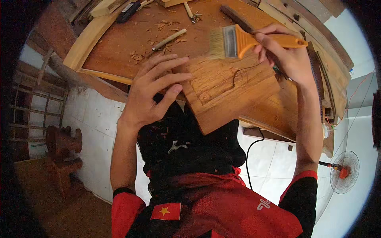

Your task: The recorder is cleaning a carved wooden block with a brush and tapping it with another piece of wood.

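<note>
A wide paintbrush (247, 39) with an orange handle and pale bristles is gripped in my right hand (283, 53). Its bristles hang at the far edge of a carved wooden board (222, 107), and I cannot tell whether they touch it. The board lies tilted, its near corner jutting over the bench edge above my lap. My left hand (156, 89) rests at the board's left edge, fingers stretched out and the tips on the wood. Beyond the left hand lies a carving chisel (169, 39) with a light wooden handle.
Wood shavings (139, 57) litter the bench (115, 51), whose raised wooden rim (89, 43) curves along the left. A dark-handled tool (129, 11), another chisel (189, 12) and a dark rod (237, 18) lie farther back. Wooden strips line the right side. A fan (344, 172) stands at the right.
</note>
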A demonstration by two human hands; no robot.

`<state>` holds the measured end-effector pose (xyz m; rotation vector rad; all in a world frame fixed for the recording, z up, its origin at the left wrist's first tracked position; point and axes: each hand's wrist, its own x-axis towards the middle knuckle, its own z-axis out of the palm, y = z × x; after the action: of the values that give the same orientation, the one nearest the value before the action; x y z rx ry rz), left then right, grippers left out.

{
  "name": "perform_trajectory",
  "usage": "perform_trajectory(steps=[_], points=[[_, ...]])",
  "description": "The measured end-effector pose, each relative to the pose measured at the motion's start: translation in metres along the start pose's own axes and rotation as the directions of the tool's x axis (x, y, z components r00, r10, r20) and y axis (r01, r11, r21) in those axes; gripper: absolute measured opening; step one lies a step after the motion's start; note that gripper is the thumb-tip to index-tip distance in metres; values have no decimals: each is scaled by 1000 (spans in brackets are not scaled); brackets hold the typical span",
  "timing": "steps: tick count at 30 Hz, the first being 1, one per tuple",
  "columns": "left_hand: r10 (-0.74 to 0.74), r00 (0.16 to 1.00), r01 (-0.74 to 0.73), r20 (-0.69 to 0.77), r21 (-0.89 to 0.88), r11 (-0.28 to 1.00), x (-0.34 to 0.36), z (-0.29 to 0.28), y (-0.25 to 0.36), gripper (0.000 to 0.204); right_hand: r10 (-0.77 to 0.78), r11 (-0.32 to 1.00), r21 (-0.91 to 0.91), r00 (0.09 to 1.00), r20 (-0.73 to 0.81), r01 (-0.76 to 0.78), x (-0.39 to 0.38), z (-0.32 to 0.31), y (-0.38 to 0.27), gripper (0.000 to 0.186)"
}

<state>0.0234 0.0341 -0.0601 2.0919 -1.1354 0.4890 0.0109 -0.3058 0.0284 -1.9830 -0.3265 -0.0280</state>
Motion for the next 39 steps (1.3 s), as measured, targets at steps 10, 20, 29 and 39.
perform_trajectory(steps=[10,20,29,39], points=[[101,991,-109,91,86,990,-4,-9,15,31,-69,952,-270,963,259,140,-17,10,-52,17],[-42,997,48,-63,85,995,-13,14,26,58,61,724,-690,997,41,-16,-6,-37,-82,19],[-82,990,85,-110,20,996,-22,20,25,56,2,971,-232,972,237,55,-7,36,-79,24],[-10,997,13,-78,29,1000,-15,17,19,43,167,709,-704,979,120,-35,-11,-1,-83,19]])
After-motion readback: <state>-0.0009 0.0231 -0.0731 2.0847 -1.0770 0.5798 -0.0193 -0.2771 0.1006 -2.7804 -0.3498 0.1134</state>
